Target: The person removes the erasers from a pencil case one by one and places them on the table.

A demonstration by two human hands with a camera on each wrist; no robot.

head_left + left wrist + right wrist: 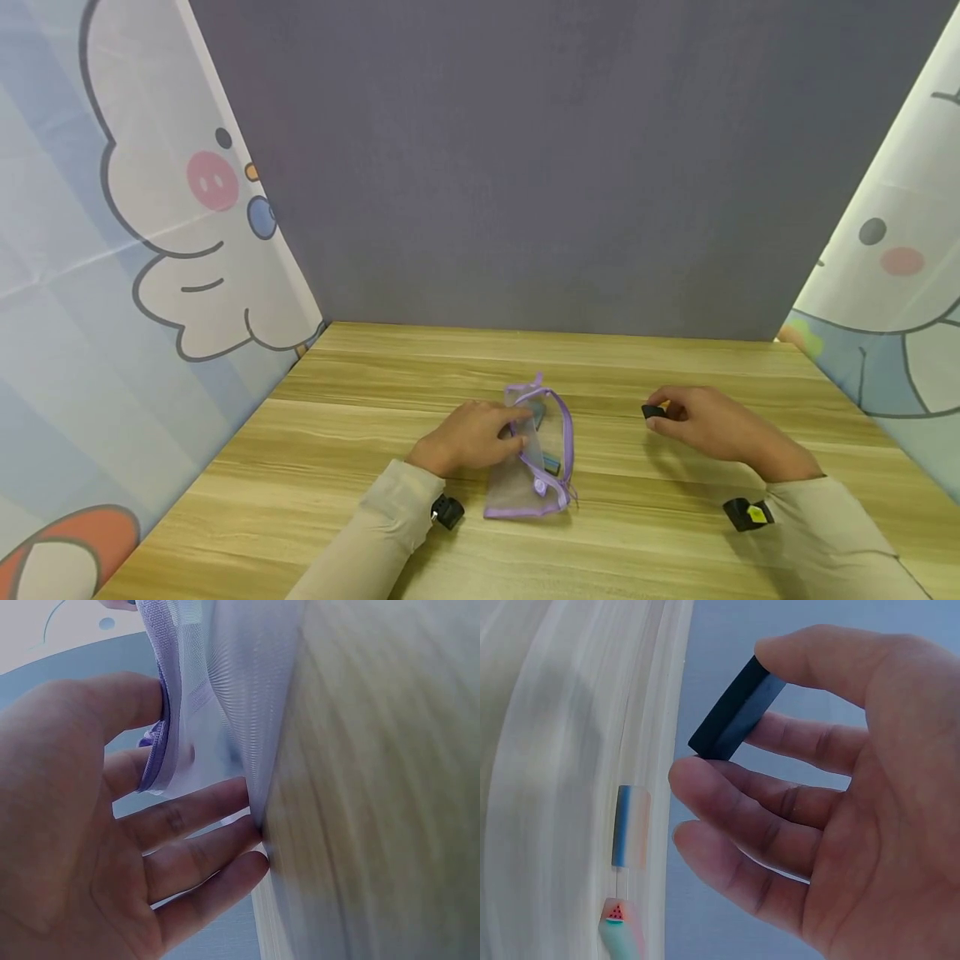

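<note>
A see-through mesh zipper pouch with purple trim lies on the wooden table, its mouth facing right. My left hand holds it by its zippered edge, thumb and index finger at the trim, while the other fingers touch the mesh. A small blue piece shows at the pouch's mouth, and a grey-blue shape shows near its upper end. To the right, my right hand pinches a small black rectangular block between thumb and fingertips, raised above the table.
The right wrist view shows a blue-and-pale block on the table, with a pale green and pink piece bearing a watermelon print beside it. A grey panel stands behind the table; cartoon-printed cloths flank it.
</note>
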